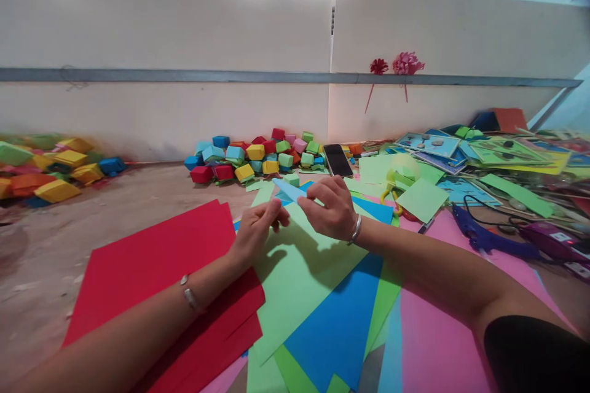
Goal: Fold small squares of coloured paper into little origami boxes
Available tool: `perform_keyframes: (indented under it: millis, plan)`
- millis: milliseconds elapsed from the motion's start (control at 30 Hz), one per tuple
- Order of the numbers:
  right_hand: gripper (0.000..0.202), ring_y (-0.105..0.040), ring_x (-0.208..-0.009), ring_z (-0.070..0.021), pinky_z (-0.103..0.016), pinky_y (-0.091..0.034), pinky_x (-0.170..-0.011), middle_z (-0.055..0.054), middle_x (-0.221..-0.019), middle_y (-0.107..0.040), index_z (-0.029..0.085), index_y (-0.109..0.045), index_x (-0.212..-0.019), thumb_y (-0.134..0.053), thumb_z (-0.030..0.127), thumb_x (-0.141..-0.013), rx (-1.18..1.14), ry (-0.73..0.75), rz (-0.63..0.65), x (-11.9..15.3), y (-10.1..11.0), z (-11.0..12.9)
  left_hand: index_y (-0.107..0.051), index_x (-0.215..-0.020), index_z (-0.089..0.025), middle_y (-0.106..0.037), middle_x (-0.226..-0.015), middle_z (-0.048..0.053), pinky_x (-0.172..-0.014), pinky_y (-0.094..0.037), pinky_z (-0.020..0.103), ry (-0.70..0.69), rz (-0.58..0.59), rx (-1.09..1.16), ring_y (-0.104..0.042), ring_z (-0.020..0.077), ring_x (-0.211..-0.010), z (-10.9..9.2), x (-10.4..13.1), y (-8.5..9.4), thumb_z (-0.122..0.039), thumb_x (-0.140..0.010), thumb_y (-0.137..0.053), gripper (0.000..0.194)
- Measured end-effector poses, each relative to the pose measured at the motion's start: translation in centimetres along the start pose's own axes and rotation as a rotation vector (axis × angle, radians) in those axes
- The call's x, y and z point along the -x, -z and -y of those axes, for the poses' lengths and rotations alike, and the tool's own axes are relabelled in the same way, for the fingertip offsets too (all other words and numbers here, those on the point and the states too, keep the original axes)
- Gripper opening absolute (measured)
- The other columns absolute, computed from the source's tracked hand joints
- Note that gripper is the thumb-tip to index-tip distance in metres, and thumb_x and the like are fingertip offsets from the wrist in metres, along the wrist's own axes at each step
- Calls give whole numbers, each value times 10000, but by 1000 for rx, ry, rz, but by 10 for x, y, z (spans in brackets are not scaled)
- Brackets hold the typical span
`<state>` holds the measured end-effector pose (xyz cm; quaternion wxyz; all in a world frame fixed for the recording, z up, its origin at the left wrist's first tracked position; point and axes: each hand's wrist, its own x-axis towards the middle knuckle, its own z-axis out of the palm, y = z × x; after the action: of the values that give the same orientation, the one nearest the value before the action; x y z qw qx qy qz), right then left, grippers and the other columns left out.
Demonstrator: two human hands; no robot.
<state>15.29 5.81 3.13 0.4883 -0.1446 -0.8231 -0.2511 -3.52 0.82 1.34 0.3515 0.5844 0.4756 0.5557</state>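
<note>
My right grip [330,209] pinches light-blue paper [289,189] short of the bench's [154,187] far edge, left grip's [256,226] hold unclear; probably mid-fold, creasing would need both steady.

Short black sleeve [530,353] on the right arm [428,258], silver bangle [354,229] at its wrist, silvery bracelet [190,298] on the left.

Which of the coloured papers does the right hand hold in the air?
The small light blue piece, pinched in the right hand; the large red sheets and pink sheet lie flat.
</note>
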Motion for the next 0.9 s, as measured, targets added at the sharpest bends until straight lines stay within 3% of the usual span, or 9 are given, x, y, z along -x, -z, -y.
perform_keyframes:
  millis: [33, 100, 233, 333, 433, 533, 667, 800, 900]
  plan:
    - [184, -511, -747, -161, -357, -329, -704, -24, -779, -611, 220, -632, -774, -565, 154, -933, -9, 44, 29, 1, -1, 2, -615, -670, -190, -629, -628, 35, -571, -487, 299, 114, 85, 144, -569, 164, -579, 0, 0, -3, -739, -760, -616, 556]
    - [209, -499, -726, -150, -356, -317, -703, -14, -755, -604, 203, -608, -752, -552, 141, -944, -22, 131, 73, 5, -6, 6, -632, -749, -179, -667, -695, 37, -627, -531, 295, 261, 127, 381, -622, 164, -635, 1, 1, -8, -667, -676, -748, 507]
    - [271, -472, -705, -148, -347, -305, -676, -13, -706, -578, 178, -577, -686, -534, 106, -944, 17, 305, 90, 11, -18, 12, -654, -900, -189, -679, -747, -2, -698, -545, 272, 238, 69, 449, -620, 130, -661, 3, -1, -10, -461, -594, -867, 462]
    - [204, -496, -758, -164, -340, -314, -671, -32, -769, -601, 177, -623, -753, -566, 175, -949, -24, 297, 108, 13, -20, 9, -667, -890, -189, -689, -773, 7, -724, -532, 285, 98, 31, 262, -621, 155, -719, 8, -3, -6, -433, -675, -799, 351]
    - [108, -535, -871, -191, -343, -387, -744, -73, -947, -640, 190, -671, -939, -592, 263, -949, -117, 95, 73, 11, -13, 6, -686, -874, -189, -697, -781, 13, -684, -490, 281, -156, -66, -131, -597, 170, -708, 14, -4, 1, -372, -783, -679, 204]
    - [149, -549, -996, -222, -370, -442, -866, -105, -1050, -617, 199, -665, -1051, -553, 224, -955, -200, -122, 57, 6, -5, 5, -703, -907, -196, -687, -736, 11, -616, -453, 269, -319, -112, -418, -568, 167, -626, 17, -5, 5, -324, -845, -574, 192]
    - [216, -555, -1053, -227, -393, -472, -908, -110, -1093, -594, 208, -650, -1093, -470, 199, -974, -278, -218, 30, -1, 0, 7, -718, -984, -214, -712, -752, 27, -611, -467, 267, -411, -65, -539, -605, 184, -638, 18, -6, 6, -282, -880, -507, 245]
    - [215, -575, -997, -204, -360, -481, -866, -104, -1049, -614, 197, -658, -1004, -446, 170, -980, -303, -201, 15, -7, 1, 5, -718, -1087, -229, -755, -871, 48, -674, -505, 285, -454, 2, -585, -650, 200, -713, 18, -5, 5, -211, -880, -470, 323]
    - [203, -581, -957, -194, -340, -453, -831, -95, -1006, -635, 194, -672, -939, -476, 147, -961, -269, -142, 86, -10, 3, -1, -716, -1139, -239, -762, -891, 47, -674, -504, 284, -461, 16, -611, -660, 205, -719, 19, -5, 6, -189, -864, -479, 367]
